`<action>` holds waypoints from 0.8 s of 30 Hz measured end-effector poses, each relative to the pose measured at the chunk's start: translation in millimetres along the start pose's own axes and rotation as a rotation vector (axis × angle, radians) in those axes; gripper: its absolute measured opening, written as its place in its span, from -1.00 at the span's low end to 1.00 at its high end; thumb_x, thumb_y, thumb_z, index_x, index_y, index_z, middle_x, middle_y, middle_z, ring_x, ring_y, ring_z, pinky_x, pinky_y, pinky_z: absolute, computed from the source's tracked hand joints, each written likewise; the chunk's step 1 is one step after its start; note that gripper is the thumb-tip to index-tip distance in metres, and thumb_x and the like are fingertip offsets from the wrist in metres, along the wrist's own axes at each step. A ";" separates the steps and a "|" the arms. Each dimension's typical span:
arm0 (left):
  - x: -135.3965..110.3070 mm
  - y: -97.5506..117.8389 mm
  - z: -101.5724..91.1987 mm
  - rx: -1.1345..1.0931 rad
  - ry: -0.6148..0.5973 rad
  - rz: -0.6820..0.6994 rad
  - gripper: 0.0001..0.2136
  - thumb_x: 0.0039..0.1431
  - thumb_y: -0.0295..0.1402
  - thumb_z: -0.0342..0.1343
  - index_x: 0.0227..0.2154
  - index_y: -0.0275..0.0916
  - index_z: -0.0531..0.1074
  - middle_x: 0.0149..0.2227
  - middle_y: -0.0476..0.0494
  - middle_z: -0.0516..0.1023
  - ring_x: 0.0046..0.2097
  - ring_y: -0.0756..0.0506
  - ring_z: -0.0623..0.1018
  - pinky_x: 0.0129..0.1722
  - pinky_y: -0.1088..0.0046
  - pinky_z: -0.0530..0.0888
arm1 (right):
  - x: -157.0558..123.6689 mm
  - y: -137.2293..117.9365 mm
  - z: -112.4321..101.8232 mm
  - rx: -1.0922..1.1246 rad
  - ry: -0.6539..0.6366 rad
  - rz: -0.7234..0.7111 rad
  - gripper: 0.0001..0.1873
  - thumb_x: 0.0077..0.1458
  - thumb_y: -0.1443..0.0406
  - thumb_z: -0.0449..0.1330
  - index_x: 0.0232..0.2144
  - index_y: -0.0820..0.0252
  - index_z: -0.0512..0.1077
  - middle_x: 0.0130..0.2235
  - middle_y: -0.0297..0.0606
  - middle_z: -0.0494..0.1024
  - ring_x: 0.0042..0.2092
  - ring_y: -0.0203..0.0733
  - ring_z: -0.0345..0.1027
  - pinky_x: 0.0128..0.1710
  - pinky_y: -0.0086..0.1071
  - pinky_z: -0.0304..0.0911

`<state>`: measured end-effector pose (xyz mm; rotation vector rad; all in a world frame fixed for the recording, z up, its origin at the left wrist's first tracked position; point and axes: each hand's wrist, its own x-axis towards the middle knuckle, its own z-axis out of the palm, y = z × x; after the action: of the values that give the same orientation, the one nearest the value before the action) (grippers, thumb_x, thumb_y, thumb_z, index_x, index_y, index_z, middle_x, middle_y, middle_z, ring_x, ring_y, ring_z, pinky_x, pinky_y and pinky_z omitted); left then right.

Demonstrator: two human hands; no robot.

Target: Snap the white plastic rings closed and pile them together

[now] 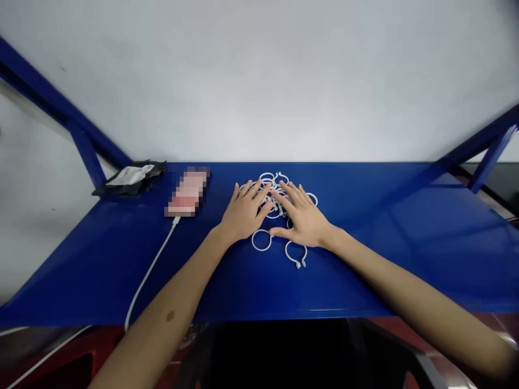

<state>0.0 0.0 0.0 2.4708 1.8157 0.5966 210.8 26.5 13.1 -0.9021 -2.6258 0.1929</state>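
Several thin white rings (272, 214) lie heaped on the blue table, partly covered by my hands. Over the heap's left side rests my left hand (244, 212), palm down with its fingers spread. My right hand (305, 216) lies flat across the right side, fingers apart and thumb pointing left. A single closed ring (261, 249) sits in front of the heap, near my right thumb. Below my right palm is an opened ring (287, 254) with a gap between its two knobbed ends. How many rings lie under my fingers is hidden.
On the blue table (385, 259), a blurred-out phone (188, 192) lies to the left with a white cable (152, 265) running off the front edge. A black plastic package (130, 179) with a white label is at the far left. Blue frame bars rise at both sides against a white wall.
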 end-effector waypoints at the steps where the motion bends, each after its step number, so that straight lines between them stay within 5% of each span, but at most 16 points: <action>1: -1.1 0.0 0.8 0.002 -0.007 0.006 -0.49 0.43 -0.11 -0.21 0.36 -0.12 0.06 0.38 -0.24 0.14 0.40 -0.33 0.10 0.33 -0.20 0.02 | 0.7 0.5 2.7 -0.008 0.004 0.015 0.02 0.09 -0.25 0.12 0.39 0.14 -0.04 0.44 0.02 -0.10 0.43 0.30 -0.30 0.36 0.26 -0.23; 7: 5.0 -1.8 2.8 -0.009 0.008 0.028 -0.44 0.42 -0.10 -0.18 0.37 -0.22 0.00 0.39 -0.32 0.09 0.41 -0.36 0.08 0.35 -0.18 -0.01 | 9.4 0.9 6.2 -0.008 0.030 0.075 -0.08 0.19 -0.23 0.00 0.37 0.19 0.01 0.42 0.07 -0.03 0.43 0.29 -0.26 0.35 0.27 -0.21; 12: -5.2 12.3 -28.6 -0.113 0.293 0.048 -0.58 0.43 -0.19 -0.19 0.23 -0.24 0.24 0.22 -0.28 0.39 0.27 -0.23 0.34 0.34 -0.01 0.17 | 7.5 4.9 5.5 0.026 0.083 0.070 -0.15 0.24 -0.19 -0.03 0.36 0.18 0.01 0.41 0.06 0.00 0.44 0.23 -0.25 0.36 0.25 -0.22; 14: -41.2 28.1 -40.1 -0.151 0.313 0.083 -0.69 0.41 -0.24 -0.11 0.11 -0.12 0.36 0.09 -0.18 0.50 0.15 -0.19 0.45 0.21 0.06 0.37 | 5.4 5.6 3.8 0.040 0.110 0.070 -0.19 0.26 -0.17 -0.04 0.34 0.18 0.04 0.40 0.04 0.04 0.43 0.20 -0.23 0.37 0.23 -0.23; 17: -123.3 56.0 -39.4 -0.211 0.132 0.085 -0.76 0.37 -0.21 0.01 0.03 0.06 0.41 0.08 -0.12 0.49 0.06 -0.16 0.50 0.04 0.17 0.50 | 3.3 5.1 1.1 0.083 0.143 0.085 -0.28 0.29 -0.14 -0.06 0.30 0.17 0.10 0.35 0.03 0.14 0.42 0.18 -0.15 0.36 0.25 -0.21; 20: -200.2 71.0 -22.6 -0.232 0.081 0.015 -0.77 0.31 -0.21 0.12 -0.01 -0.05 0.45 0.09 -0.16 0.45 0.02 -0.13 0.51 -0.05 0.29 0.53 | 2.6 3.6 0.6 0.119 0.175 0.102 -0.33 0.30 -0.12 -0.06 0.26 0.15 0.14 0.32 0.02 0.19 0.41 0.17 -0.10 0.36 0.26 -0.19; 24: -261.3 56.2 -1.0 -0.301 0.035 -0.179 -0.74 0.35 -0.22 0.08 0.01 -0.20 0.42 0.05 -0.21 0.47 -0.04 -0.12 0.53 -0.05 0.22 0.54 | 2.7 2.0 1.8 0.110 0.197 0.083 -0.34 0.30 -0.11 -0.05 0.23 0.19 0.17 0.28 0.04 0.23 0.39 0.15 -0.06 0.38 0.21 -0.21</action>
<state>-14.5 -259.6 -62.0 2.0942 1.7800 0.8349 209.3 29.8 11.7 -0.9426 -2.3750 0.2537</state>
